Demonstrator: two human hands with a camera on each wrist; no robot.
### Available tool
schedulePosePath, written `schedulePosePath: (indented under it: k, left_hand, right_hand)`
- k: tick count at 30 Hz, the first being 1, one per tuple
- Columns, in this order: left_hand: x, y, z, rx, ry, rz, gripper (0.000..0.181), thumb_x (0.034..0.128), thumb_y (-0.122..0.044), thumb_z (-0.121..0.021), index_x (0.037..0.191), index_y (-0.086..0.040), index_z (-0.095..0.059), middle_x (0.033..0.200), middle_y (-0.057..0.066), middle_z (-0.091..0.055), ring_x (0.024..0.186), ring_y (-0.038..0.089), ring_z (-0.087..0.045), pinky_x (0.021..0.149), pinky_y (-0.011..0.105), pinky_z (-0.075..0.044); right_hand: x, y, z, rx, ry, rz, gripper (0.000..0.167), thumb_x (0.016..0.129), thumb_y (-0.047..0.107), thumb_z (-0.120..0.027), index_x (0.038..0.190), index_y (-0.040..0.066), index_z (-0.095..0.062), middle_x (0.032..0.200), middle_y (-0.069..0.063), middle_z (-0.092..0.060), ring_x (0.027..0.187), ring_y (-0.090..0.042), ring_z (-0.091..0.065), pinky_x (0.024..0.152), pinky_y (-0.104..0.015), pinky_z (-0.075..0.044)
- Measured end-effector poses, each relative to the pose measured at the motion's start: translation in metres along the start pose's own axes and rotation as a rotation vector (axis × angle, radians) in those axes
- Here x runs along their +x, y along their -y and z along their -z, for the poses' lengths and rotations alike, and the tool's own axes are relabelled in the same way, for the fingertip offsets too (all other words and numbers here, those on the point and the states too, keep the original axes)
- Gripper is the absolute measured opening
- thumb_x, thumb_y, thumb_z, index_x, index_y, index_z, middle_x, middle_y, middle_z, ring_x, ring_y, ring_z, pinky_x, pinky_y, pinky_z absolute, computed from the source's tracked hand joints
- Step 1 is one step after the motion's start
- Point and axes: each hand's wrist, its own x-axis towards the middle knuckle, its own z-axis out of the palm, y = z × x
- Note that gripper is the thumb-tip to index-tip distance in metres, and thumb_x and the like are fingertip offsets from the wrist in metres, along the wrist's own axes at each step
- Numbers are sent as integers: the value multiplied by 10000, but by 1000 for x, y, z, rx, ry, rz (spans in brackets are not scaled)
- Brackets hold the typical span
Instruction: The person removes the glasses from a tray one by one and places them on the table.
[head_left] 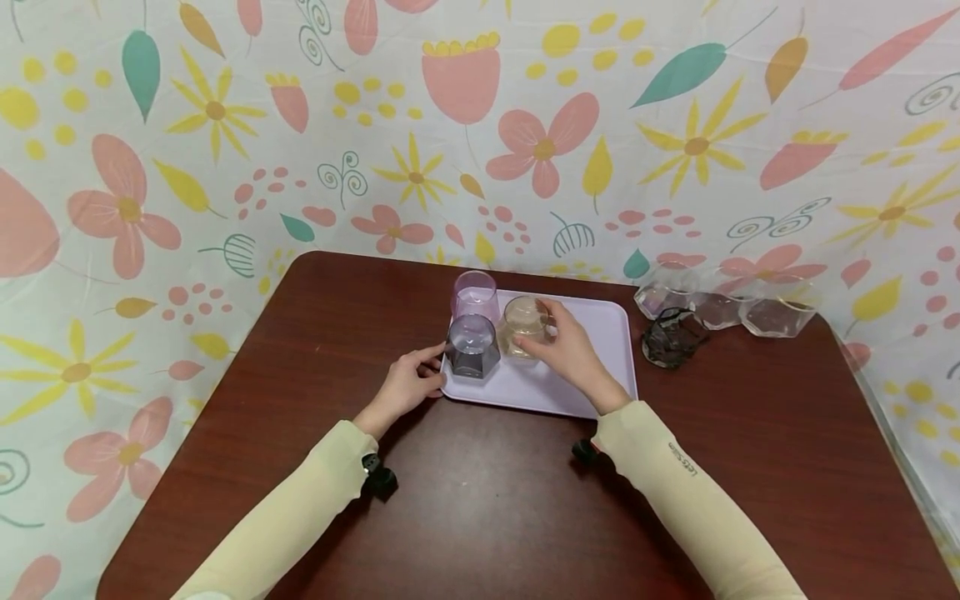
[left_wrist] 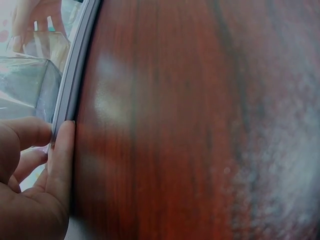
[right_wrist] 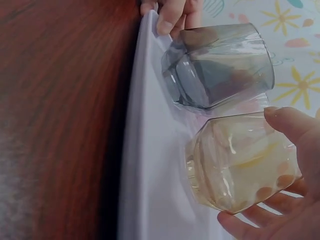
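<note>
A pale lilac tray (head_left: 570, 392) lies on the table, and my left hand (head_left: 408, 383) pinches its left front corner. In the left wrist view, the left fingers and thumb (left_wrist: 62, 150) are on either side of the tray rim (left_wrist: 75, 65). My right hand (head_left: 570, 346) grips a clear amber glass (head_left: 521, 337) upright on the tray, thumb on one side and fingers on the other in the right wrist view. Left of it stands a smoky grey glass (head_left: 471, 350), close to my left hand. Behind the grey glass is a pink glass (head_left: 475, 292).
At the table's back right, a dark transparent glass (head_left: 670, 340) lies on its side. Beside it, along the back edge, stand several clear faceted containers (head_left: 776, 317). A floral cloth (head_left: 405, 100) hangs behind the dark wooden table (head_left: 465, 500).
</note>
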Motion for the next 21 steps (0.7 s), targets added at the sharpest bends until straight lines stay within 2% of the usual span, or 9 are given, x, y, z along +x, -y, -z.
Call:
schedulePosePath:
  k: [11, 21]
  left_hand:
    - [0, 1, 1, 1, 6, 5, 582, 898, 66, -675, 1466, -13, -582, 1082, 195, -640, 841, 198, -630, 664, 300, -663]
    - [1, 1, 0, -1, 5, 5, 570, 898, 64, -679, 1454, -29, -602, 1084, 195, -645, 841, 187, -628, 668, 308, -665]
  right_hand:
    - [-24, -3, 9, -9, -66, 5, 773, 892, 240, -840, 1500, -23, -441, 1453, -246, -529, 1331, -409, -528, 1075, -556, -520]
    - [-48, -8, 29, -25, -90, 1, 752, 908, 226, -823, 1503, -25, -437, 1452, -244, -521, 1317, -403, -528, 1050, -553, -524]
